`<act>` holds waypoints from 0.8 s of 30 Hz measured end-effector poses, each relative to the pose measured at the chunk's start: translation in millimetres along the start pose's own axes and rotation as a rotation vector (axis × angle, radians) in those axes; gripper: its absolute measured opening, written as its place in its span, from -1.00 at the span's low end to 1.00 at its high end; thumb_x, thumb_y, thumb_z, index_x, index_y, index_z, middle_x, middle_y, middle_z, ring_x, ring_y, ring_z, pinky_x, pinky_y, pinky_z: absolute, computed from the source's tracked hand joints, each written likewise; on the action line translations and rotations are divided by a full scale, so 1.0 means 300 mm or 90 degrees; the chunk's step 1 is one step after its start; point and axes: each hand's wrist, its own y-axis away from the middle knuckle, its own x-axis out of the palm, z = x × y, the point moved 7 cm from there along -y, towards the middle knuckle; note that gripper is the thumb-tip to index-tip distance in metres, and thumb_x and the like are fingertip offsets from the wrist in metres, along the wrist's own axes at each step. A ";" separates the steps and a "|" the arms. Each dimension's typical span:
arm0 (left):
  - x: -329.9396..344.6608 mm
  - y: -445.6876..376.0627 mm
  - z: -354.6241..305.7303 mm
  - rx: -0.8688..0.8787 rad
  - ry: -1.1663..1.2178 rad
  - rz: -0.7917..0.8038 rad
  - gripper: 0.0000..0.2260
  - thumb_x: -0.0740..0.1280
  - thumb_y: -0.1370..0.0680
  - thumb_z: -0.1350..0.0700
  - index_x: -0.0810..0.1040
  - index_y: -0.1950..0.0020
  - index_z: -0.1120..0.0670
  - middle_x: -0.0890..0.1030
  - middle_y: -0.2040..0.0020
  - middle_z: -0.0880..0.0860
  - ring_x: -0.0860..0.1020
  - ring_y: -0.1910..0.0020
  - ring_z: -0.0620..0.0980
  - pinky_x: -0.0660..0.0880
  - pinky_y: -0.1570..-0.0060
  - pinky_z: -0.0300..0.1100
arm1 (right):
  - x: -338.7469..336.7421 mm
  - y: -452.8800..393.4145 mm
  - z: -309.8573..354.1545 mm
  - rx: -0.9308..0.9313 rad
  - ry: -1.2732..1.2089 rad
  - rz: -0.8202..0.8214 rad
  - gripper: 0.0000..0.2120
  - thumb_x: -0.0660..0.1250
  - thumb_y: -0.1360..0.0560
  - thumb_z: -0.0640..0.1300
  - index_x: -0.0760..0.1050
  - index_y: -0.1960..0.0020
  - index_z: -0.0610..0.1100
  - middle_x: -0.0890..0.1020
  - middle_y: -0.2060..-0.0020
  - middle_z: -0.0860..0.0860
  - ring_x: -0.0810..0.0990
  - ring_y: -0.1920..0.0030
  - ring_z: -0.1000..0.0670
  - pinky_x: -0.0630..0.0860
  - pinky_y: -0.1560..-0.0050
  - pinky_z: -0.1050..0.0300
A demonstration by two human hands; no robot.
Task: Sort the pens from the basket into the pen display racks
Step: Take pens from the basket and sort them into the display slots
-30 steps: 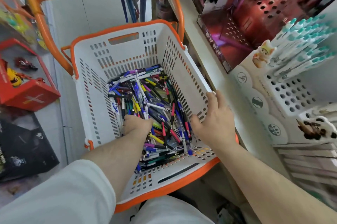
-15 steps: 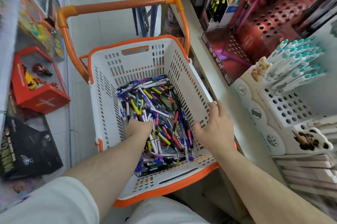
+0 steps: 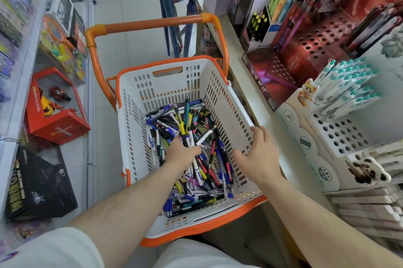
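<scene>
The left hand (image 3: 182, 152) grips a bunch of pens (image 3: 189, 132) above the pile; the right hand (image 3: 258, 154), fingers relaxed, holds the right wall of the basket (image 3: 133, 128) (white, orange rim). The white pen display rack (image 3: 340, 137) stands on the shelf to the right.

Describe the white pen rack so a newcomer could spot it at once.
On the shelf right of the basket stands a white rack full of round holes. A cat figure tops its corner, and teal-capped pens fill only its upper rows.
</scene>
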 end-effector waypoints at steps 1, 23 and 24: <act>0.006 -0.002 -0.011 0.003 0.013 0.020 -0.27 0.48 -0.46 0.19 0.19 -0.53 0.18 0.41 -0.35 0.06 0.46 -0.19 0.10 0.38 -0.13 -0.05 | -0.015 0.005 0.012 -0.006 -0.002 -0.014 -0.35 0.40 -0.44 0.05 0.30 -0.45 -0.13 0.31 -0.42 -0.11 0.31 -0.38 -0.17 0.32 -0.38 -0.15; 0.147 0.187 -0.231 0.229 -0.163 0.376 -0.61 0.52 -0.40 0.28 0.50 -0.13 0.00 0.65 0.15 -0.07 0.64 0.12 -0.07 0.56 0.00 -0.12 | -0.040 -0.022 0.197 0.305 -0.882 0.121 -0.65 0.24 -0.59 0.21 0.60 -0.02 -0.05 0.69 0.16 -0.02 0.67 0.16 -0.03 0.58 0.06 0.01; 0.146 0.187 -0.231 0.237 -0.171 0.362 -0.60 0.51 -0.37 0.29 0.50 -0.11 -0.01 0.64 0.18 -0.10 0.64 0.14 -0.06 0.56 0.00 -0.08 | -0.033 -0.025 0.198 0.295 -0.847 0.116 -0.65 0.23 -0.59 0.21 0.59 -0.01 -0.05 0.70 0.16 -0.01 0.68 0.15 -0.03 0.59 0.07 0.02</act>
